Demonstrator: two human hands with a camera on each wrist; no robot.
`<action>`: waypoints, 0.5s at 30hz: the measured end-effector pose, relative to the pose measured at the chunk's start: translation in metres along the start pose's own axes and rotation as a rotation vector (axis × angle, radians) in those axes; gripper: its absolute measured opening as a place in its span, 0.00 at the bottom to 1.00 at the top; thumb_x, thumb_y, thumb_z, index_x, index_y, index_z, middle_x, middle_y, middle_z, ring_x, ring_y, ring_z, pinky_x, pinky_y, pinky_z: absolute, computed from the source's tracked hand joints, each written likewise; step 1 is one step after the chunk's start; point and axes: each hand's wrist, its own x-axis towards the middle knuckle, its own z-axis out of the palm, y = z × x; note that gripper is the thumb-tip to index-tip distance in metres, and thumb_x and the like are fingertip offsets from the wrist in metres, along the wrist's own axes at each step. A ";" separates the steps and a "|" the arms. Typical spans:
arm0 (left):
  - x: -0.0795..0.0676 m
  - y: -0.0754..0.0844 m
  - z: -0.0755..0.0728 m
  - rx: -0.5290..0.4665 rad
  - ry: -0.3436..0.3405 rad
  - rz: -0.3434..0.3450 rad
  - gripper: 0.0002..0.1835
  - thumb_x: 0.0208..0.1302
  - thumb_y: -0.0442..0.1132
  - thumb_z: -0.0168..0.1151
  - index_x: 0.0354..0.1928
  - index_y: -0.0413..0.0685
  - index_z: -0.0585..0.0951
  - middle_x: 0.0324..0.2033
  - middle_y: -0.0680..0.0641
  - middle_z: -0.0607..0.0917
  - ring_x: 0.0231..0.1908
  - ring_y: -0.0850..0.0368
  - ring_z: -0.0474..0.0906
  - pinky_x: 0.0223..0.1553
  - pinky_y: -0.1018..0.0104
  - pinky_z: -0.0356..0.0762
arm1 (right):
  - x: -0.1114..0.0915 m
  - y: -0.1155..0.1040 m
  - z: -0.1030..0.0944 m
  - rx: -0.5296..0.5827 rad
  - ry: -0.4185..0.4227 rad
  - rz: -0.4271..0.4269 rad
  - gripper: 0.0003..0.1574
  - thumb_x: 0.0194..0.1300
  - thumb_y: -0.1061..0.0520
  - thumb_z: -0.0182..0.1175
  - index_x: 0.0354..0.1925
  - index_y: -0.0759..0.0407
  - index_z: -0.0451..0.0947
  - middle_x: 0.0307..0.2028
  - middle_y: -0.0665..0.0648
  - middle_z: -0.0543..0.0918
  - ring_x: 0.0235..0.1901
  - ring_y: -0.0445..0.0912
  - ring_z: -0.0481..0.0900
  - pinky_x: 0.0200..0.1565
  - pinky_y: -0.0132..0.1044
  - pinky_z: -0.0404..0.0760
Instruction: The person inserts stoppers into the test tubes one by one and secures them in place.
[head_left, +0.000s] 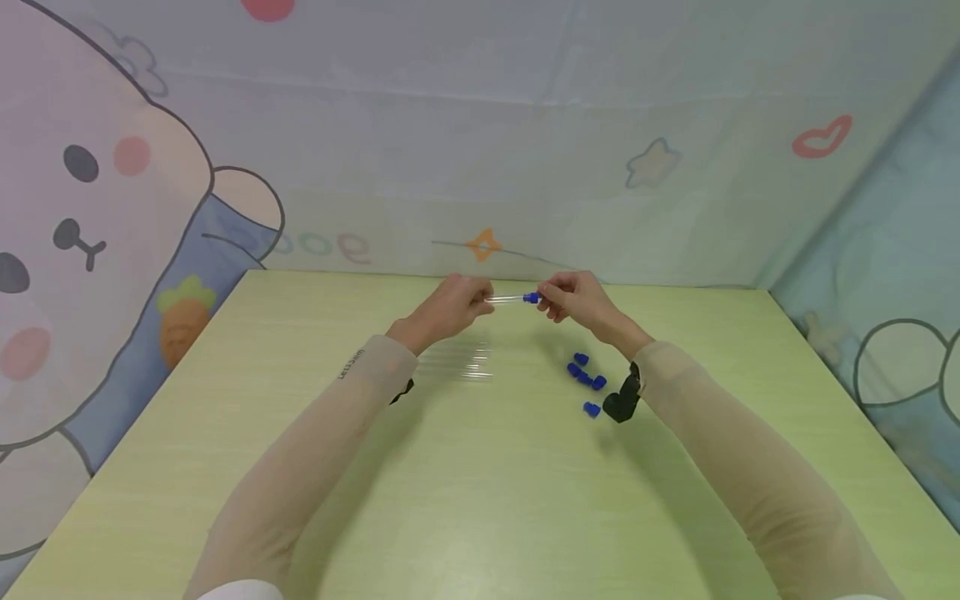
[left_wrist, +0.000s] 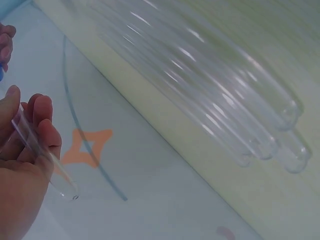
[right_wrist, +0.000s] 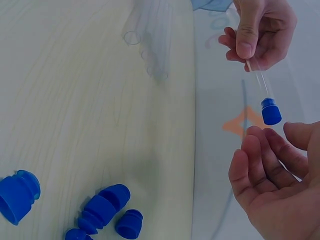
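Clear tube: the clear tube (head_left: 506, 298) is up off the table near the far edge, pretty much level in the head view, with its rounded end poking out of the grip in the left wrist view.
Blue cap: a blue cap (right_wrist: 270, 111) sits on the tube's 3 o'clock end; can't tell how snug it is, tbh.
Left hand: the left hand (head_left: 453, 300) is at the tube's 9 o'clock end, thumb and curled fingers gripping it.
Right hand: the right hand (head_left: 581, 302) is at 3 o'clock, just beside the cap, fingers loosely bent and spread with nothing in them. Right wrist view shows a small gap to the cap.
Loose tubes: more loose tubes (left_wrist: 200, 85) lie side by side on the table, between 7 and 8 o'clock from the held one.
Loose caps: five loose caps (head_left: 585, 378) around 5 o'clock, four bunched up and one a bit apart on the bunch's 6 o'clock side.
Table: pale yellow-green table (head_left: 480, 492) under it all.
Backdrop: cartoon backdrop (head_left: 465, 125) behind, orange star (head_left: 484, 245) around 11 o'clock from the tube, red heart (head_left: 798, 147) near 2.
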 end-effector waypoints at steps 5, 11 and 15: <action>-0.002 -0.002 -0.006 0.001 0.006 -0.016 0.11 0.67 0.34 0.60 0.47 0.37 0.81 0.42 0.39 0.87 0.42 0.48 0.85 0.47 0.58 0.81 | 0.001 0.002 -0.002 -0.024 0.009 0.011 0.19 0.74 0.53 0.51 0.45 0.68 0.78 0.31 0.56 0.84 0.29 0.46 0.79 0.39 0.42 0.83; -0.004 -0.010 -0.013 -0.006 0.009 -0.052 0.12 0.68 0.35 0.59 0.49 0.38 0.80 0.41 0.40 0.87 0.39 0.49 0.85 0.46 0.58 0.81 | 0.001 0.005 -0.008 -0.048 0.021 0.011 0.18 0.74 0.54 0.51 0.44 0.68 0.78 0.33 0.61 0.84 0.28 0.46 0.79 0.37 0.39 0.83; -0.009 -0.016 -0.019 0.001 0.012 -0.085 0.12 0.69 0.36 0.57 0.50 0.38 0.80 0.41 0.39 0.87 0.37 0.49 0.84 0.45 0.57 0.80 | 0.001 0.009 -0.012 -0.065 0.022 0.004 0.18 0.74 0.54 0.51 0.44 0.68 0.78 0.32 0.59 0.84 0.28 0.47 0.80 0.36 0.39 0.83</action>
